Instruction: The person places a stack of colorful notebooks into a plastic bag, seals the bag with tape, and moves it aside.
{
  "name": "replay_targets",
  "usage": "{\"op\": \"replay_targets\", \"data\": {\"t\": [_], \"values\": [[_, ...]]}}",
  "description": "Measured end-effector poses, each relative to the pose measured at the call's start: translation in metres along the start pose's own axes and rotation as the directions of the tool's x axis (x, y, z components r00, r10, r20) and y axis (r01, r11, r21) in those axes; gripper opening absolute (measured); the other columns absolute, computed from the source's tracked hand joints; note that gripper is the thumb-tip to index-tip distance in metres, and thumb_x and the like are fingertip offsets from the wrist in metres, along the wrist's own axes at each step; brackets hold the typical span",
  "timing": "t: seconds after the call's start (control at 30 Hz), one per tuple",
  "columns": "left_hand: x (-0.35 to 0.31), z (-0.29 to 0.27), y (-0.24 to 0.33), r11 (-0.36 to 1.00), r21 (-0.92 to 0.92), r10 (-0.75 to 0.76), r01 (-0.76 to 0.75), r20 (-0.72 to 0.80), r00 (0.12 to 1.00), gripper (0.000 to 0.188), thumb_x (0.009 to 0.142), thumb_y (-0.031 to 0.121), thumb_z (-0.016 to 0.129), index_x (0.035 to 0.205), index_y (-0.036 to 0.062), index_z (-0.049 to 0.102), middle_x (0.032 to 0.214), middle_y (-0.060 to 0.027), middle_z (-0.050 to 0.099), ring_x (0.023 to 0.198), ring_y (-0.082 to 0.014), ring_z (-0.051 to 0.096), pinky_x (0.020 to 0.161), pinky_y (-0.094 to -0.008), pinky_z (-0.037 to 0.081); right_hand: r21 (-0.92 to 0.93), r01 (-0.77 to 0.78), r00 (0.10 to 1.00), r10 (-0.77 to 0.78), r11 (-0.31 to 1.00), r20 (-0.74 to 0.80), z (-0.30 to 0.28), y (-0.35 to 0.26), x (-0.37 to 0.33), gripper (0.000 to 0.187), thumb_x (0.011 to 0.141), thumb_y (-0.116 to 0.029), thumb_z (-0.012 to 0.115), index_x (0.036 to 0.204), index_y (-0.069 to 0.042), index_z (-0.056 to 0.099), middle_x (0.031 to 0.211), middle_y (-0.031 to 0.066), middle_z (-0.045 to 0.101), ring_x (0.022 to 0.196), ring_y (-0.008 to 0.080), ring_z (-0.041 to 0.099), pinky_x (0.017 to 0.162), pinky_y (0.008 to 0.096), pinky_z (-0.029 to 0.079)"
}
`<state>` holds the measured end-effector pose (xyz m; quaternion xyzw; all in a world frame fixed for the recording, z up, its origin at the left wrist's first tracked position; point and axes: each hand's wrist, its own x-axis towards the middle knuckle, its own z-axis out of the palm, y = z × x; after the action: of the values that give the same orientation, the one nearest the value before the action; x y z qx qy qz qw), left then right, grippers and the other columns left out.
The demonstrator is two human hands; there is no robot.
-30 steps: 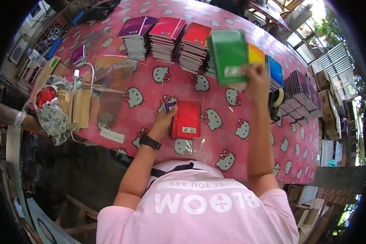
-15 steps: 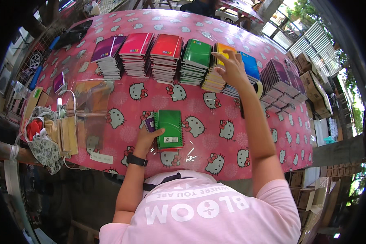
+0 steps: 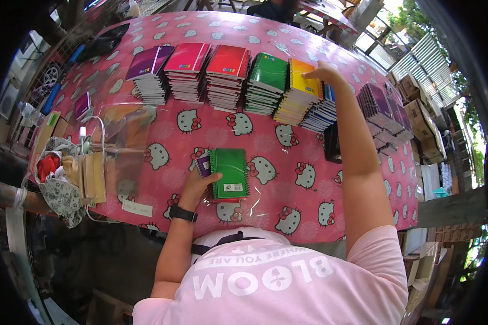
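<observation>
My left hand [image 3: 199, 184] grips a small pile of spiral notebooks at the near middle of the table, thumb over the cover. A green notebook [image 3: 230, 172] lies on top, a purple notebook [image 3: 203, 166] sticks out at its left, and a red edge shows below. My right arm reaches far forward. My right hand [image 3: 329, 75] is closed at the right edge of the top yellow notebook [image 3: 301, 76], its thumb on the cover; the other fingers are mostly hidden. Beside it, a stack of blue notebooks [image 3: 321, 115] is partly covered by the hand and forearm.
Stacks of purple [image 3: 147, 62], pink [image 3: 186, 57], red [image 3: 228, 62] and green notebooks [image 3: 267, 73] stand leftward in the row. More purple stacks [image 3: 382, 105] are at right, near a dark object [image 3: 332, 142]. A cloth-lined container [image 3: 62, 181] sits at left.
My right hand has come down from above the yellow and blue stacks and closed at the yellow notebook's edge. The left hand still holds its pile.
</observation>
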<state>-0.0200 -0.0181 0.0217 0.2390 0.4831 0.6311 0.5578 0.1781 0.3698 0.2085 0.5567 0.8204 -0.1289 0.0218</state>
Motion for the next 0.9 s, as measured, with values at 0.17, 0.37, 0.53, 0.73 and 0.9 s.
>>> {"op": "replay_targets", "data": {"t": [0.17, 0.37, 0.53, 0.73, 0.9], "values": [[0.001, 0.002, -0.002, 0.997, 0.080, 0.019, -0.020, 0.011, 1.000, 0.045, 0.070, 0.004, 0.073, 0.110, 0.0013, 0.052, 0.098, -0.0071, 0.061, 0.088, -0.0162, 0.060, 0.078, -0.0303, 0.048, -0.046, -0.066, 0.983, 0.073, 0.997, 0.169, -0.008, 0.015, 0.033, 0.071, 0.062, -0.045, 0.077, 0.115, -0.004, 0.055, 0.110, 0.0113, 0.057, 0.097, 0.0244, 0.056, 0.073, 0.0388, 0.048], [0.005, 0.001, -0.008, 0.996, 0.078, 0.052, -0.053, 0.016, 0.999, 0.049, 0.068, 0.006, 0.075, 0.110, 0.0017, 0.051, 0.099, -0.0069, 0.061, 0.091, -0.0163, 0.058, 0.081, -0.0304, 0.046, 0.234, 0.113, 0.993, -0.106, 0.965, -0.044, -0.012, 0.049, 0.043, 0.059, 0.059, -0.034, 0.081, 0.100, 0.003, 0.060, 0.086, 0.0113, 0.062, 0.079, 0.0235, 0.059, 0.067, 0.0361, 0.048], [0.008, 0.005, -0.009, 0.992, 0.084, 0.094, -0.097, 0.039, 0.995, 0.048, 0.069, 0.006, 0.074, 0.111, 0.0017, 0.051, 0.098, -0.0055, 0.060, 0.091, -0.0160, 0.058, 0.081, -0.0298, 0.046, 0.889, 0.126, 0.978, -0.204, 0.439, -0.038, -0.020, 0.063, 0.024, 0.031, 0.078, -0.009, 0.065, 0.106, -0.002, 0.057, 0.096, 0.0075, 0.063, 0.085, 0.0175, 0.061, 0.077, 0.0314, 0.048], [0.010, -0.020, -0.021, 0.999, -0.004, -0.037, 0.037, -0.034, 0.999, 0.040, 0.084, 0.020, 0.059, 0.118, 0.0030, 0.048, 0.107, -0.0048, 0.059, 0.097, -0.0159, 0.056, 0.087, -0.0302, 0.043, 0.548, 0.736, 0.676, -0.396, 0.397, -0.622, 0.052, -0.089, -0.164, 0.027, 0.073, 0.005, 0.062, 0.098, -0.003, 0.056, 0.092, 0.0026, 0.059, 0.085, 0.0132, 0.055, 0.083, 0.0290, 0.045], [0.014, 0.011, -0.001, 0.868, -0.480, -0.087, 0.131, 0.113, 0.990, 0.038, 0.085, 0.020, 0.059, 0.116, 0.0010, 0.050, 0.105, -0.0104, 0.060, 0.096, -0.0196, 0.059, 0.083, -0.0330, 0.048, 0.190, 0.746, 0.613, -0.769, 0.638, 0.180, 0.204, -0.099, -0.222, 0.037, 0.055, 0.002, 0.063, 0.090, -0.009, 0.060, 0.099, 0.0074, 0.057, 0.100, 0.0272, 0.052, 0.096, 0.0423, 0.033]]}}
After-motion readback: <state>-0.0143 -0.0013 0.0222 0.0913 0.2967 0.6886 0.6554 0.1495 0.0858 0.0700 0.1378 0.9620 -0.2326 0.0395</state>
